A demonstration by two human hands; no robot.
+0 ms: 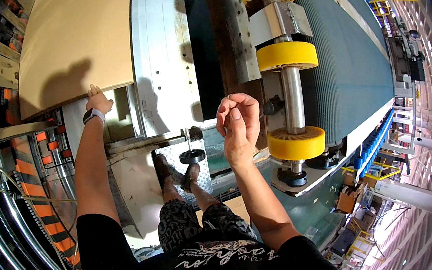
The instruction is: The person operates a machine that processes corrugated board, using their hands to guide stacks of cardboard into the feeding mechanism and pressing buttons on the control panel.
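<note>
At the near edge of a large tan cardboard sheet [80, 38], my left hand [97, 101] touches the board with its fingers extended and its thumb out to the side. It wears a dark watch at the wrist and is not wrapped round the sheet. My right hand [240, 129] is raised in front of me with its fingers curled in and the thumb bent toward them. Nothing shows in it. Just right of that hand runs a steel shaft [292, 93] carrying yellow wheels [297, 144].
A pale metal plate [164, 60] lies between the cardboard and a dark gap. Beyond the yellow wheels is a ribbed dark-green belt [347, 59]. Metal rods and an orange-and-black striped guard [47, 209] stand at left. A black round knob [192, 157] sits near my feet.
</note>
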